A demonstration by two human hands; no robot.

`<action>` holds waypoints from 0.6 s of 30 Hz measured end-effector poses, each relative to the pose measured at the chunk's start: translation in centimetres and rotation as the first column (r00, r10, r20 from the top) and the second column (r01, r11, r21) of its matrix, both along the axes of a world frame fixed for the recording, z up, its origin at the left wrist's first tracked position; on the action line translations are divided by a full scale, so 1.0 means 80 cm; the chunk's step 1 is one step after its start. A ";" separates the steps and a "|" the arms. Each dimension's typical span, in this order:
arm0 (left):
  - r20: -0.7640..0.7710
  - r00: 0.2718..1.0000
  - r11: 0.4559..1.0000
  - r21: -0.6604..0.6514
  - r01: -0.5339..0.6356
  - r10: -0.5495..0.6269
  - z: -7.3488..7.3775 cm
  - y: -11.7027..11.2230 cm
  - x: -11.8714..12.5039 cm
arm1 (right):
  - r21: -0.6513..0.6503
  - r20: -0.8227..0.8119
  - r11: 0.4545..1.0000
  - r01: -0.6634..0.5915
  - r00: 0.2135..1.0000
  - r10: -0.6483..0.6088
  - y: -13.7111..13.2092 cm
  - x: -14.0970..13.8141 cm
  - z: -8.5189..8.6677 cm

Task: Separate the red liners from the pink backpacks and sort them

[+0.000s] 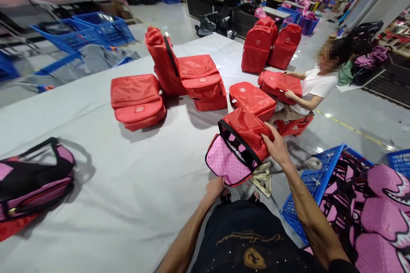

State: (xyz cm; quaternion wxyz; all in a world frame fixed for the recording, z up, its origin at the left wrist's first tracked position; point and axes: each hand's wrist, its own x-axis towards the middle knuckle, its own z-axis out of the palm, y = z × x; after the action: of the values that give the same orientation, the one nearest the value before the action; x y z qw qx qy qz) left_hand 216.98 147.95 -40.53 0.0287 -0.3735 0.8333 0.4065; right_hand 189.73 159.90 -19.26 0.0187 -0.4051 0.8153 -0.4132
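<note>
A red bag (pixel 246 130) with a black-edged opening is in front of me at the table's edge. Its flap (pixel 229 160) hangs open toward me and shows a pink checkered inside. My left hand (pixel 215 188) is closed on the flap's lower edge. With fingers wrapped over the red fabric, my right hand (pixel 276 146) grips the bag's right side. Just beyond lies another red bag (pixel 253 101), close against the first.
On the white table (pixel 128 187), more red bags (pixel 137 100) stand at the back, and a pink-and-black backpack (pixel 38 179) lies left. A co-worker (pixel 320 81) at right holds a red bag (pixel 278 85). A blue crate (pixel 320 170) by my right arm has pink pieces beside it.
</note>
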 end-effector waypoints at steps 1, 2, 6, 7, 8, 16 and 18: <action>0.007 0.998 0.998 -0.021 0.057 -0.057 0.002 0.001 -0.002 | -0.023 -0.098 1.000 0.008 0.995 -0.010 -0.004 0.006 0.001; 0.001 0.994 0.993 -0.041 0.107 -0.107 0.005 -0.005 -0.007 | -0.027 -0.190 1.000 0.007 0.982 -0.012 -0.008 0.014 0.001; -0.139 0.880 0.877 -0.246 0.413 -0.454 0.030 -0.067 -0.063 | 0.134 -0.418 0.991 -0.006 0.906 0.062 -0.024 0.055 -0.013; -0.141 0.827 0.819 -0.304 0.487 -0.544 0.035 -0.083 -0.086 | 0.182 -0.444 0.983 0.001 0.892 0.081 -0.027 0.062 -0.017; -0.120 0.783 0.766 -0.339 0.545 -0.610 0.040 -0.096 -0.111 | 0.219 -0.462 0.976 0.012 0.882 0.092 -0.028 0.067 -0.020; 0.041 0.450 0.412 -0.333 0.848 -0.892 0.062 -0.026 -0.192 | 0.129 -0.454 0.951 0.282 0.869 -0.196 0.087 0.057 -0.032; 0.053 0.357 0.323 -0.322 0.890 -0.933 0.065 0.016 -0.177 | 0.058 -0.436 0.918 0.392 0.837 -0.330 0.140 0.067 -0.035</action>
State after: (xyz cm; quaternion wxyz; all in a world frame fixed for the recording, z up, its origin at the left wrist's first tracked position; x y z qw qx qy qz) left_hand 202.85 149.27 -35.36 0.1367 0.1908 0.9479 0.2153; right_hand 195.09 171.07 -22.08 -0.2049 -0.3202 0.8898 -0.2526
